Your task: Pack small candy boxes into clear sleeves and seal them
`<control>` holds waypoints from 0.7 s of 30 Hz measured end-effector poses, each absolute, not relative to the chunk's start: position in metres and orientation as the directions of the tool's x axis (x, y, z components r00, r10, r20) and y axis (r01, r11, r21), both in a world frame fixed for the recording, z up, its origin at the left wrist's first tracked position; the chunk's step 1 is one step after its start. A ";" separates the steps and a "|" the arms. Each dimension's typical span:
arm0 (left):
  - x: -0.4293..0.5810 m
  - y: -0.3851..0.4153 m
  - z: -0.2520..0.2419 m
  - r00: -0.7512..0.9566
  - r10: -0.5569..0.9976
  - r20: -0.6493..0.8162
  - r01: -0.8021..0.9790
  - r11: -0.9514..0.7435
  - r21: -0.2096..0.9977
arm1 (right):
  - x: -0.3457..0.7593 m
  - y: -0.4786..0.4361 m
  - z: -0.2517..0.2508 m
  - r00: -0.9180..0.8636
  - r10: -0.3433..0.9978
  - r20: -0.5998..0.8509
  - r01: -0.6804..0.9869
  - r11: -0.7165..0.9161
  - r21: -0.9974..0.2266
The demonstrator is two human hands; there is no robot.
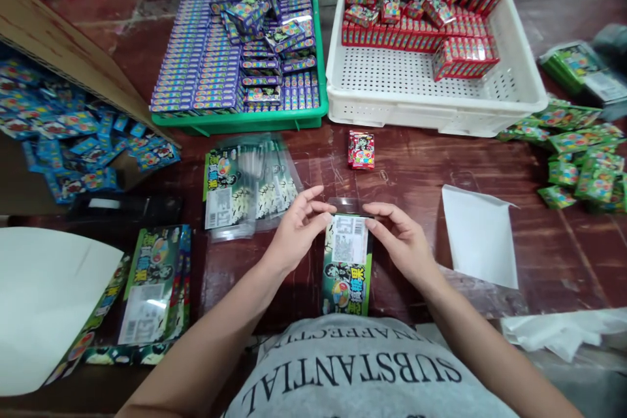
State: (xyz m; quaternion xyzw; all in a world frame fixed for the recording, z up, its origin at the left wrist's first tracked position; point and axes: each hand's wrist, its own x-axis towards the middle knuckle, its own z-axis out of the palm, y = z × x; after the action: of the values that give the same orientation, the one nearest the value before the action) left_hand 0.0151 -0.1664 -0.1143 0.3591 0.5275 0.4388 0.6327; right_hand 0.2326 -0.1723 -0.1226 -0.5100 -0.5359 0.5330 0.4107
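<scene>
A green printed packet (345, 268) with a clear flap at its far end lies upside down to me at the table's near edge. My left hand (306, 225) pinches its far left corner between thumb and fingers. At the far right corner, the thumb and fingers of my right hand (396, 232) close on the same packet. Just beyond the flap stands a small red box (361, 149). Several clear sleeves with green printed cards (245, 186) lie fanned out to the left of the packet.
A green tray (240, 120) of purple boxes and a white basket (435, 114) of red boxes stand at the back. Blue packets (73, 137) fill a carton at left. Green packets (582, 157) and a white sheet (480, 235) lie at right; more printed packs (154, 281) are near left.
</scene>
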 end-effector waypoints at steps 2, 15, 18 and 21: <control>0.014 -0.166 -0.112 0.084 0.928 -0.362 -0.208 0.372 0.905 | 0.227 -0.174 -0.123 -0.033 0.996 -0.082 0.034 -0.081 -0.996; 0.008 -0.165 -0.108 0.107 0.938 -0.331 -0.066 0.339 0.939 | 0.234 -0.169 -0.119 -0.162 0.984 0.075 0.216 0.110 -0.970; 0.007 -0.164 -0.097 0.130 0.953 -0.273 0.042 0.270 0.962 | 0.239 -0.165 -0.110 -0.262 0.962 0.074 0.222 0.135 -0.966; 0.009 -0.162 -0.089 0.171 0.956 -0.236 0.118 0.218 0.969 | 0.242 -0.162 -0.097 -0.312 0.950 0.008 0.262 0.094 -0.960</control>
State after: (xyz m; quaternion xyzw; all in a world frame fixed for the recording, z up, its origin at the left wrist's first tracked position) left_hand 0.0091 -0.1616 -0.0885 0.5070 0.5296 0.3658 0.5733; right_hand 0.2418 -0.1617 -0.0970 -0.4669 -0.6491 0.4845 0.3548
